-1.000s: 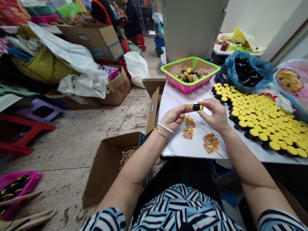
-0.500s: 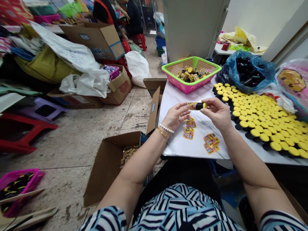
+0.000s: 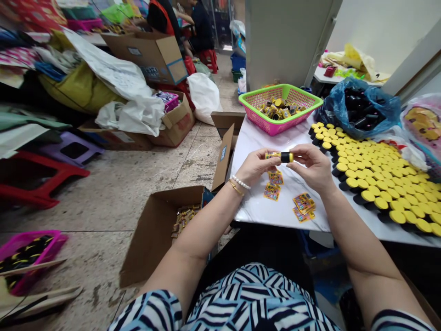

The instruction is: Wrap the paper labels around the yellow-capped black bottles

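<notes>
The small tube (image 3: 280,156) is held level above the white surface (image 3: 253,209), its long axis running left to right, yellow cap toward the right. The left hand (image 3: 254,166) pinches the labelled left end in narrowed fingers; the right hand (image 3: 312,166) grips the capped end likewise. Both hands are equally close, with loose stickers (image 3: 302,206) lying just below on the near side

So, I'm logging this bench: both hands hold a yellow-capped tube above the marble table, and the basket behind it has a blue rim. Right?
Not the rim: the head view shows the basket has a green rim. The left hand and right hand do hold the tube above the table.
</notes>
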The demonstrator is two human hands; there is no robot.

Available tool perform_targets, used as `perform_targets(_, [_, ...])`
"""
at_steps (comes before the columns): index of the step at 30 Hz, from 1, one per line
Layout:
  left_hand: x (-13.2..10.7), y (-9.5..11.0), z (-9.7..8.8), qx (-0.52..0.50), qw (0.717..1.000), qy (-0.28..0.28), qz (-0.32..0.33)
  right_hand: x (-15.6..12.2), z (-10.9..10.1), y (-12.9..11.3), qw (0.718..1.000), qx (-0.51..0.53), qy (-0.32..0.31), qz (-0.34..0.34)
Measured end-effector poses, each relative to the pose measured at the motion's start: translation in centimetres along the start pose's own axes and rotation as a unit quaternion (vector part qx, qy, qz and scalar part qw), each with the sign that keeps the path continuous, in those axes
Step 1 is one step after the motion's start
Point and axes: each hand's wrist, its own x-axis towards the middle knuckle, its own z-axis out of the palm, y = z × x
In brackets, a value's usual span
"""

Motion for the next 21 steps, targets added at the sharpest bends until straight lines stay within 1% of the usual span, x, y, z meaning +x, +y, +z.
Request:
perform_targets(2, [0.0, 0.0, 0.0, 0.026, 1.0, -0.003, 0.012, 0.1, -0.3, -0.2, 1.0, -0.008, -0.012, -0.005])
perform_targets(5, [-0.2, 0.1, 0.4, 0.065, 0.997, -0.01, 0.032, 0.3, -0.4, -0.7, 0.994, -0.089, -0.044, -0.042])
perform_targets(7, [-0.3, 0.1, 0.7, 0.091, 0.995, -0.018, 0.044, 0.2, -0.1, -0.9, 0.987, -0.14, -0.054, -0.064])
perform_targets(9, [-0.4, 0.1, 0.8, 0.108, 0.993, -0.019, 0.05, 0.1, 0.3, -0.9, 0.982, -0.167, -0.042, -0.071])
perform_targets(11, [-0.4, 0.1, 0.8, 0.095, 0.995, -0.013, 0.038, 0.0, 0.5, -0.6, 0.981, -0.181, -0.025, -0.064])
perform_targets(14, [-0.2, 0.0, 0.5, 0.049, 0.999, -0.009, -0.008, -0.1, 0.4, 0.0, 0.983, -0.177, -0.001, -0.045])
perform_targets(15, [-0.2, -0.1, 0.4, 0.044, 0.999, -0.009, -0.013, -0.2, 0.4, 0.3, 0.985, -0.168, 0.004, -0.036])
perform_targets(18, [-0.2, -0.1, 0.4, 0.062, 0.998, -0.003, 0.015, -0.5, 0.5, 1.1, 0.992, -0.122, 0.018, 0.002])
perform_targets(21, [-0.4, -0.1, 0.7, 0.086, 0.995, -0.012, 0.041, -1.1, 1.2, 1.9, 0.996, -0.053, 0.038, 0.059])
